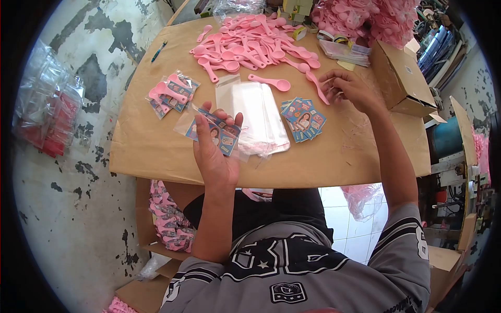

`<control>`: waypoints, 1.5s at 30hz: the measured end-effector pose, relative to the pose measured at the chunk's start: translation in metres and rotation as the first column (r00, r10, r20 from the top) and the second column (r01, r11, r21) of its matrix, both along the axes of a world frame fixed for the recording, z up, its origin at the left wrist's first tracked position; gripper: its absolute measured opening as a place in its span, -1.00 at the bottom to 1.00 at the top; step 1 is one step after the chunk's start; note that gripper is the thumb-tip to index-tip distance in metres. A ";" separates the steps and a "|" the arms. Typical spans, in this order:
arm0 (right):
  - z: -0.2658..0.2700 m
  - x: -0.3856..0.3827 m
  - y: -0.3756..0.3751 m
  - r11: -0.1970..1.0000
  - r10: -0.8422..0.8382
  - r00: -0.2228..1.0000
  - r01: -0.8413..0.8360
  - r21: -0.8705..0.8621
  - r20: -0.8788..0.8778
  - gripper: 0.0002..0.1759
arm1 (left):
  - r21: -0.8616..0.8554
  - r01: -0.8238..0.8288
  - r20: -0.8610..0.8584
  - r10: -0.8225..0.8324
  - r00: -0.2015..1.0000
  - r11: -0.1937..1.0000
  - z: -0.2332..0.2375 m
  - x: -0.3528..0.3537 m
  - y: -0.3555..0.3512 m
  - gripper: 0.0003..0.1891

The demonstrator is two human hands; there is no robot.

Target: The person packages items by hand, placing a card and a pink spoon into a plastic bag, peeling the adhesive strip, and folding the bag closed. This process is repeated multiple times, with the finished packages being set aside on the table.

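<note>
My left hand is closed around a clear plastic bag with a blue printed card in it, raised over the near part of the table. My right hand has its fingers curled at a pink plastic spoon, which appears pinched at the fingertips. Between the hands lies a stack of clear plastic bags. A fanned stack of blue cards sits right of the bags. Another pink spoon lies above them. Left of my left hand are bagged cards with pink spoons.
A large heap of pink spoons covers the far middle of the table. A cardboard box stands at the right edge, near tape rolls. A pen lies far left. Filled packs sit in a box below.
</note>
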State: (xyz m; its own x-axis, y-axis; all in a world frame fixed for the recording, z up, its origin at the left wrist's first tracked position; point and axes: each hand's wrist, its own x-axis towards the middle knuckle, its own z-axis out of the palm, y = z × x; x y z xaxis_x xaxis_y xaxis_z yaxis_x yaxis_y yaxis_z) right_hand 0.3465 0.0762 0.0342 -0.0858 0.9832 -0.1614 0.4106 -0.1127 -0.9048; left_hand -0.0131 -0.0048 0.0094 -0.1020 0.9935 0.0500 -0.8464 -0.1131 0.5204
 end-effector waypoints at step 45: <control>0.011 -0.112 -0.223 0.993 0.081 0.921 -0.043 0.106 -0.382 -0.72 | 0.275 0.014 -0.072 0.005 0.997 0.961 0.034 0.044 -0.042 -0.44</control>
